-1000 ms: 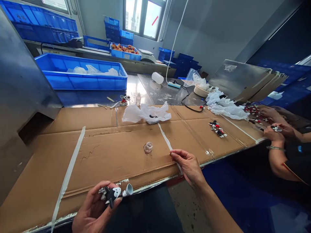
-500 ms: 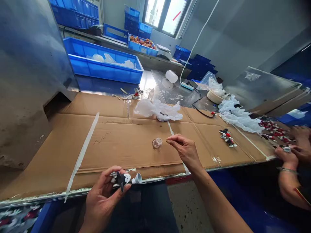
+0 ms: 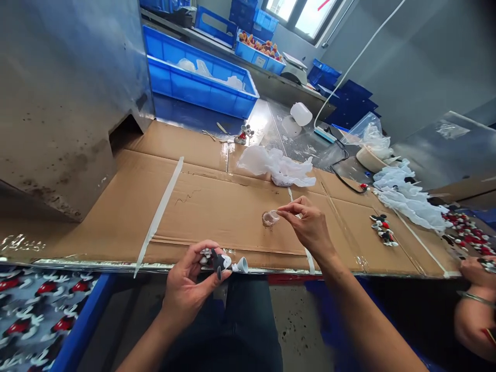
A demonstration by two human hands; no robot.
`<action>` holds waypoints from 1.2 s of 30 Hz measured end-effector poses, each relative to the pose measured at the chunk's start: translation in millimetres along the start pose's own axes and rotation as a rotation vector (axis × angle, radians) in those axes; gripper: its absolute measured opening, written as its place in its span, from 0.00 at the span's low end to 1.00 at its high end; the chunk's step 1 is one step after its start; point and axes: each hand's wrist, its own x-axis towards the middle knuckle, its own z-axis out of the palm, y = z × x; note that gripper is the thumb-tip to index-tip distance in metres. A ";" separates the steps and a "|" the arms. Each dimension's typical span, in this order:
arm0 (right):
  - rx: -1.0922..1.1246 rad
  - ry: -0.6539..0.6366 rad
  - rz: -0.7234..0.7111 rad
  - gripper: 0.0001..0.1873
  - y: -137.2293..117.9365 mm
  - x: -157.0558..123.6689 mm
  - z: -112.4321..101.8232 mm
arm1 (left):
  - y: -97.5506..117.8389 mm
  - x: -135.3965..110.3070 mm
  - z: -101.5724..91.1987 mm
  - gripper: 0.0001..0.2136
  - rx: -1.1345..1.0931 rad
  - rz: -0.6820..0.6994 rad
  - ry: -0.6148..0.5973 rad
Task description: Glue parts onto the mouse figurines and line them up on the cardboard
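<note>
My left hand (image 3: 189,289) is closed around a black-and-white cartoon mouse figurine (image 3: 220,261) just off the cardboard's front edge. A small white cone (image 3: 242,265) sticks out from the figurine. My right hand (image 3: 308,227) rests above the cardboard-covered bench (image 3: 217,217), with thumb and forefinger pinched together. Its fingertips sit right next to a small clear plastic cup (image 3: 270,218), and nothing shows between them. Part of the figurine is hidden by my left fingers.
Crumpled plastic film (image 3: 277,168) lies behind my hands, and a painted figurine (image 3: 243,135) stands beyond it. Loose figurine parts (image 3: 383,231) and a red-and-white pile (image 3: 468,232) lie rightward, by a co-worker's hand (image 3: 475,271). A blue crate (image 3: 197,75) sits behind.
My right hand has moved from the bench's front edge to beside the clear cup. The view has tilted downward, bringing printed figures at lower left into sight. My left hand still holds the figurine.
</note>
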 end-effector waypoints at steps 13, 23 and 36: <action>-0.081 -0.024 0.020 0.17 3.4 0.2 2.4 | 3.5 0.3 1.3 0.18 -0.047 0.013 -0.019; -0.164 -0.043 0.030 0.10 0.3 5.7 3.6 | 7.5 2.0 2.9 0.18 -0.069 0.008 -0.001; -0.201 -0.060 0.023 0.10 -7.1 6.0 4.3 | 5.9 1.2 3.0 0.18 -0.111 0.001 0.002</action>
